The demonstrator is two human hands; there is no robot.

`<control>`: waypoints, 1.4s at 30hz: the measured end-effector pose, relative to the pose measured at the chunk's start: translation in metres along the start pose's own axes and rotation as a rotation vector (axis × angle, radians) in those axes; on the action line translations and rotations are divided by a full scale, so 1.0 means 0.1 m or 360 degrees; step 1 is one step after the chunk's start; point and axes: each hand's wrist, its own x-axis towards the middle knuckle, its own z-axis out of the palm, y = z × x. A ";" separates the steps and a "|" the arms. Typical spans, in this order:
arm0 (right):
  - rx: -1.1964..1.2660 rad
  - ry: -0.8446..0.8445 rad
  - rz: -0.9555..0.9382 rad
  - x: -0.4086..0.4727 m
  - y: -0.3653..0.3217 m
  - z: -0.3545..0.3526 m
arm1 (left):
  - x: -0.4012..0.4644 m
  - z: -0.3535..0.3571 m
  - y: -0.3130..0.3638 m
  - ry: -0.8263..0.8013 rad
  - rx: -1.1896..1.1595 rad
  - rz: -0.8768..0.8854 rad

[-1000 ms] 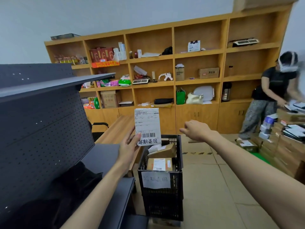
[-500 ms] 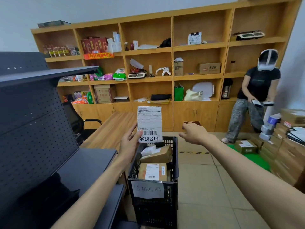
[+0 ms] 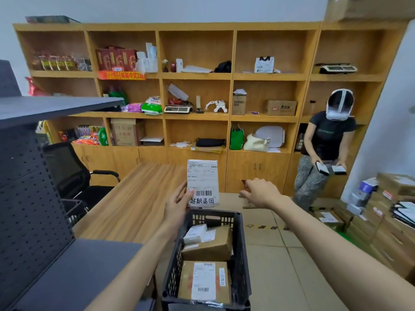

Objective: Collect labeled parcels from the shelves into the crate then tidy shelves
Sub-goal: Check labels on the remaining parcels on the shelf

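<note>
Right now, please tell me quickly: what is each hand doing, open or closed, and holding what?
Left hand: holds the labeled parcel upright above the crate.
Right hand: fingers curled downward; whether it holds anything cannot be told.

White flat parcel with printed label, barcode and handwritten black characters (image 3: 202,184): upright, above far rim of black slatted plastic crate (image 3: 241,254). Inside crate: two brown cardboard boxes (image 3: 207,245), nearer one with white shipping label.

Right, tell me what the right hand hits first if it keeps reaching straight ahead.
Probably the wooden cabinet door under the shelves; the right hand points at it over bare floor, holding something small I can't identify. Depth is unclear.
</note>
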 end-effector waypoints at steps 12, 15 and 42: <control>0.0309 -0.0308 0.0101 0.85 -0.04 0.86 | 1.03 -0.15 -1.02 0.0052 0.0047 -0.0398; 0.0611 -0.0367 0.0129 1.07 -0.01 1.12 | 1.26 -0.07 -1.22 0.0011 0.0090 -0.0475; 0.1813 -0.0799 0.0875 1.86 0.10 3.37 | 2.20 0.34 -3.10 -0.0061 0.0632 -0.1153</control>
